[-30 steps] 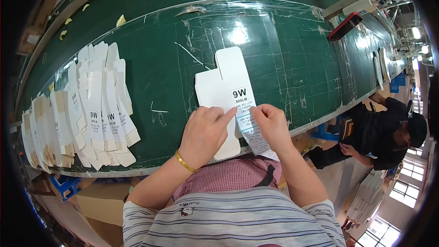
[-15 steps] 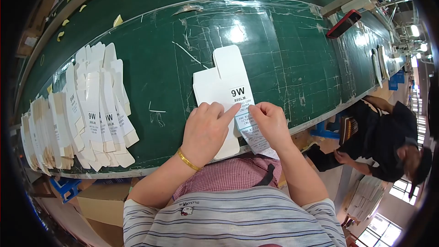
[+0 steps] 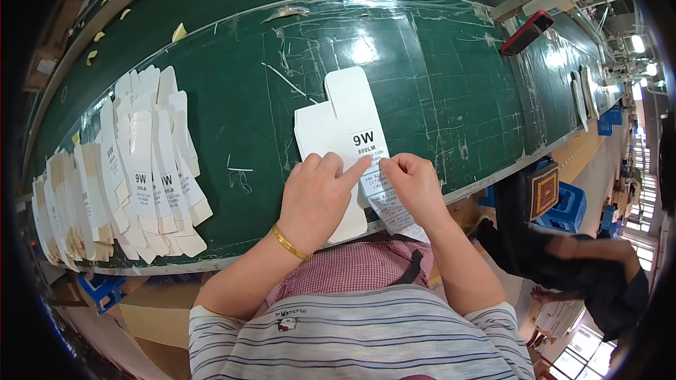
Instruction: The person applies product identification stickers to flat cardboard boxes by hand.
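A white, flat card carton blank printed "9W 800LM" [image 3: 359, 112] lies on the green-topped bench [image 3: 486, 109], directly in front of the person. A thin, bluish, glossy strip of printed labels [image 3: 386, 204] overlaps its right side and trails toward the near edge. The left hand [image 3: 315, 193] rests on the card, index finger extended to the small print, gripping nothing visible; the right hand [image 3: 414, 184] appears to pinch the strip's upper end between thumb and forefinger.

The card should be light, fairly stiff and easily creased, best steadied flat; the strip looks limp and probably tacky, best taken by its edge.

Counts: one strip, at least three labels showing; one red phone [image 3: 527, 33]; whether the blank is single or layered, I cannot tell. The overlapping white card blanks [image 3: 144, 162] at left defy counting; three show a readable "9W".
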A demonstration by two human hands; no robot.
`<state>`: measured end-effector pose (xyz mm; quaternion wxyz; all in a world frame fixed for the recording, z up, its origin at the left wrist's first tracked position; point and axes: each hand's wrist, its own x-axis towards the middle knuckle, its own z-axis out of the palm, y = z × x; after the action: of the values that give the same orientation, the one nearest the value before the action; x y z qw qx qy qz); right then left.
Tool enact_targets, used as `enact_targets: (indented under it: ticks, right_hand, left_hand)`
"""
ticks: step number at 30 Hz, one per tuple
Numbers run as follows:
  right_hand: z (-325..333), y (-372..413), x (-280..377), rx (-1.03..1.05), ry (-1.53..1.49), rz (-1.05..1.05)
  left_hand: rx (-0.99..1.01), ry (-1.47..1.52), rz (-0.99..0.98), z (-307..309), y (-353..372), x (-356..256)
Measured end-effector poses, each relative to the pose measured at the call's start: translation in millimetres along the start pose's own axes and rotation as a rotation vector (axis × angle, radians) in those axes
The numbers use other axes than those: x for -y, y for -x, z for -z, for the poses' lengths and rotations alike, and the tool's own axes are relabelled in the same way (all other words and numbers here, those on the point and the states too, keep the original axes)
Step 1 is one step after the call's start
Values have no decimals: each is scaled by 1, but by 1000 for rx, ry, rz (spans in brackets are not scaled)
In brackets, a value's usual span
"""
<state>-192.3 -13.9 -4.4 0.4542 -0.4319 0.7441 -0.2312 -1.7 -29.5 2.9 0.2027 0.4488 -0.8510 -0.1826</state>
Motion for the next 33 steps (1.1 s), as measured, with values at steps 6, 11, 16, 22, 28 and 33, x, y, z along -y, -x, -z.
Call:
enact_targets:
  ticks: [6, 11, 16, 22, 28, 33]
  right_hand:
    - [3, 10, 2, -2, 112, 68]
    - [7, 28, -15, -30, 67, 154]
    - [26, 50, -35, 46, 8, 219]
    - [43, 69, -63, 173, -107, 224]
    - [44, 57, -55, 358, -121, 151]
    - [46, 51, -61, 486, -128, 168]
  left_hand:
    - [9, -12, -25, 1, -4, 1]
    - [12, -35, -24, 0, -2, 0]
    - [-3, -60, -38, -3, 0, -2]
    - [22, -108, -54, -3, 1, -4]
    - [64, -162, -44, -4, 3, -6]
    - [85, -178, -17, -5, 3, -9]
